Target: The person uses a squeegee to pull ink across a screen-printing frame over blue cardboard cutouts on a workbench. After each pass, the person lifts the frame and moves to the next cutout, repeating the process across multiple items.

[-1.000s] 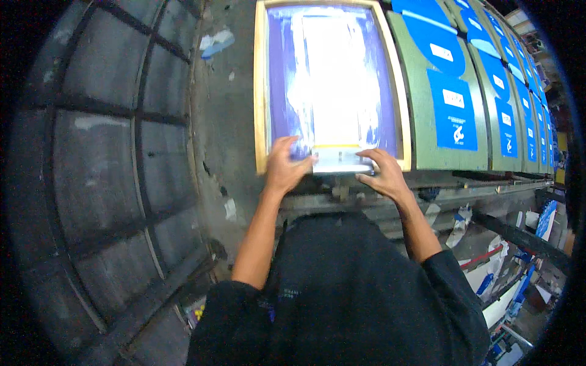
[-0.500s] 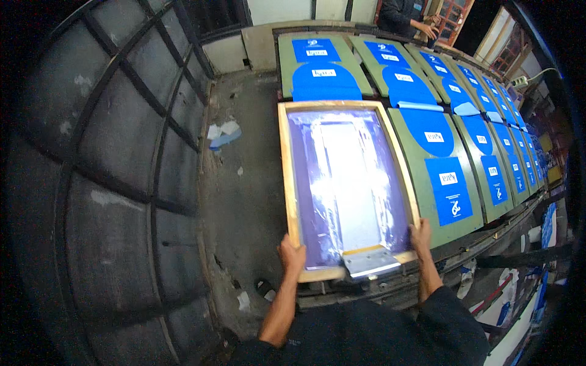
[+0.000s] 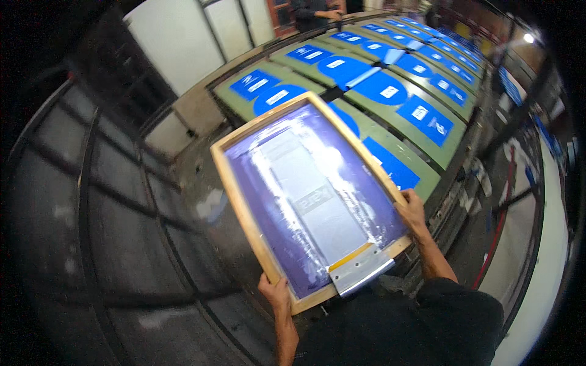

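A wooden-framed printing screen (image 3: 244,210) with purple mesh and a pale central panel is held before me, slanted across the view. My left hand (image 3: 276,294) grips its near left corner, fingers closed around the wood. Along the right side rail, close to the near corner, my right hand (image 3: 412,212) has the frame in its grasp. A metal squeegee (image 3: 361,271) with a yellow blade edge rests at the screen's near end, between my hands. Beyond the screen, blue fabric pieces (image 3: 379,90) with white printed patches lie on green boards (image 3: 448,155); the screen hides part of the nearest ones.
The long table of boards (image 3: 235,97) stretches away to the far right. At its far side stands another person (image 3: 311,15), one hand over the table edge. Dark framed panels (image 3: 128,238) stand at left. Pale scraps (image 3: 210,204) lie on the floor; a red bar (image 3: 503,213) is at right.
The view has swung round, so the table now slants to the upper right. The screen has turned anticlockwise in the picture and hides less of the nearest boards. Both hands keep hold of it.
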{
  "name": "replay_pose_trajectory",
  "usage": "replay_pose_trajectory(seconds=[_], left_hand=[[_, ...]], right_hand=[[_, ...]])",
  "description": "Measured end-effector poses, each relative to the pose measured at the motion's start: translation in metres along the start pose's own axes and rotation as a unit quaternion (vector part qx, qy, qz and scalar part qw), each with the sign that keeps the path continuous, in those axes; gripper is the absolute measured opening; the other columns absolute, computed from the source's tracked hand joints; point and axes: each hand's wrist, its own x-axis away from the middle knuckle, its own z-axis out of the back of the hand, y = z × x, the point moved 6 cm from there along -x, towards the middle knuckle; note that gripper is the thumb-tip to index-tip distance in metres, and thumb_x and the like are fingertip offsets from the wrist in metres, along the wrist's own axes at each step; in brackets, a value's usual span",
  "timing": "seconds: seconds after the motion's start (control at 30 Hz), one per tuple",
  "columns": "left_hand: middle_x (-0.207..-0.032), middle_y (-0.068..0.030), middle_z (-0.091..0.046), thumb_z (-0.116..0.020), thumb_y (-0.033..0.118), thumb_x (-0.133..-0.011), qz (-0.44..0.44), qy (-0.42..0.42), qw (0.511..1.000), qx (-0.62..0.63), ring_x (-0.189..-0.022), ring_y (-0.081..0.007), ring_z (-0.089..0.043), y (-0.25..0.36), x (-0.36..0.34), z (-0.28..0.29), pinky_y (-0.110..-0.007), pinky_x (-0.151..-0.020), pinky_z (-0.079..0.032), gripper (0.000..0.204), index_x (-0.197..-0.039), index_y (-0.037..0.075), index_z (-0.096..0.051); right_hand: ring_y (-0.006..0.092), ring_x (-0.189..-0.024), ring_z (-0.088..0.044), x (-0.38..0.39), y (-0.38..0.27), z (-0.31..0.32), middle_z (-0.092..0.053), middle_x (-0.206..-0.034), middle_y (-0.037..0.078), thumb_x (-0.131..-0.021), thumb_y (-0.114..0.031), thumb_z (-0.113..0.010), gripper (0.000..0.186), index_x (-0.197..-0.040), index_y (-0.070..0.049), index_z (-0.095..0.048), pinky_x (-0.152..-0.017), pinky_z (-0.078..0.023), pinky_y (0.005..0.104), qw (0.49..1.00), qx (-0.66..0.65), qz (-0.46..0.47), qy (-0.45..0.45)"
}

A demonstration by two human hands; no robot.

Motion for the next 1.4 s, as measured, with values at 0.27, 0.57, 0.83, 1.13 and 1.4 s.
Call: replay_pose_trajectory(seconds=[0.27, 0.57, 0.83, 1.13, 1.4], left_hand=[[-0.095, -0.0116, -0.068, -0.061, -0.016, -0.066, 0.001, -0.049, 0.997, 0.052, -0.083, -0.0217, -0.066, 0.017, -0.098, 0.03, -0.032, -0.08, -0.052, 0.038, -0.104, -0.008, -0.063], [-0.095, -0.0086, -0.066, -0.058, -0.016, -0.063, -0.035, -0.043, 0.998, -0.037, -0.083, -0.0213, -0.064, 0.074, -0.229, 0.081, -0.033, -0.078, -0.052, 0.043, -0.104, -0.008, -0.063], [-0.099, -0.0122, -0.066, -0.055, -0.013, -0.061, -0.053, -0.103, 0.993, 0.016, -0.084, -0.0244, -0.064, 0.114, -0.336, 0.075, -0.031, -0.079, -0.051, 0.046, -0.106, -0.011, -0.062], [-0.101, -0.0124, -0.067, -0.054, -0.016, -0.064, -0.107, -0.259, 0.959, -0.037, -0.087, -0.0244, -0.066, 0.181, -0.459, -0.039, -0.031, -0.08, -0.052, 0.045, -0.108, -0.011, -0.061], [-0.098, -0.0132, -0.068, -0.054, -0.013, -0.065, -0.133, -0.414, 0.9, -0.02, -0.084, -0.023, -0.067, 0.235, -0.521, -0.173, -0.03, -0.079, -0.052, 0.04, -0.105, -0.012, -0.061]], right_hand=[[0.0369, -0.095, -0.071, -0.01, -0.1, -0.025, -0.072, -0.101, 0.023, -0.078, -0.023, -0.076, 0.039, -0.107, 0.002, -0.067, -0.086, -0.054, 0.0425, 0.998, -0.049, -0.036, 0.022], [0.0238, -0.088, -0.07, -0.048, -0.175, -0.116, -0.073, -0.1, 0.018, -0.083, -0.034, -0.079, 0.044, -0.106, 0.002, -0.07, -0.081, -0.055, 0.036, 0.99, -0.113, -0.074, 0.032], [0.036, -0.1, -0.07, -0.086, -0.221, -0.164, -0.072, -0.107, 0.022, -0.081, -0.045, -0.075, 0.055, -0.109, 0.002, -0.07, -0.09, -0.054, 0.0431, 0.984, -0.131, -0.111, 0.055], [0.0327, -0.096, -0.072, -0.096, -0.209, -0.163, -0.073, -0.102, 0.022, -0.081, -0.04, -0.076, 0.048, -0.102, 0.003, -0.073, -0.087, -0.055, 0.0411, 0.944, -0.143, -0.209, 0.213], [0.031, -0.097, -0.072, -0.097, -0.211, -0.144, -0.073, -0.102, 0.022, -0.082, -0.042, -0.076, 0.053, -0.103, 0.006, -0.071, -0.087, -0.055, 0.0389, 0.896, -0.132, -0.244, 0.346]])
